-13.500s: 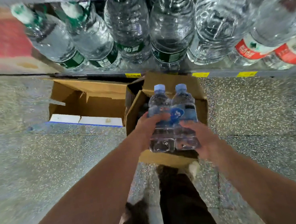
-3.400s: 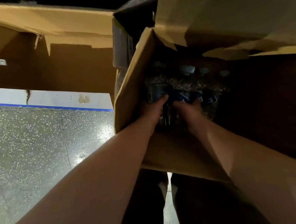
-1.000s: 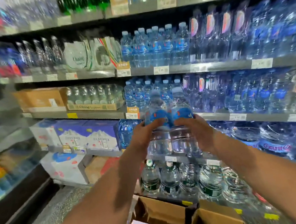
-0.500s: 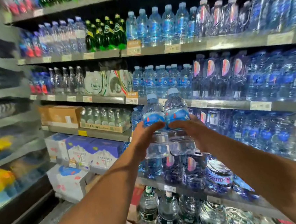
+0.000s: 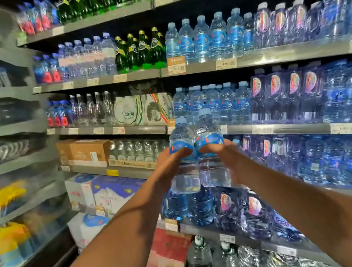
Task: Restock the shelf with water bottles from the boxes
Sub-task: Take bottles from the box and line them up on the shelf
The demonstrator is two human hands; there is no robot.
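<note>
Blurred grey shelves filled the far left, their goods too smeared to name. Your left hand clasped the left bottle, fingers wrapped across its blue label; your right hand gripped the right bottle pressed beside it, its fingers mostly hidden behind the plastic. You held both upright in mid-air before the shelf of matching blue-capped bottles. Right-edge stock ran out of frame.

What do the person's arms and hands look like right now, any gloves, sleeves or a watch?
Both forearms are bare from the bottom edge of the picture up to the hands. The left hand and right hand wear no gloves. No sleeve, watch, bracelet or ring shows on either side.
</note>
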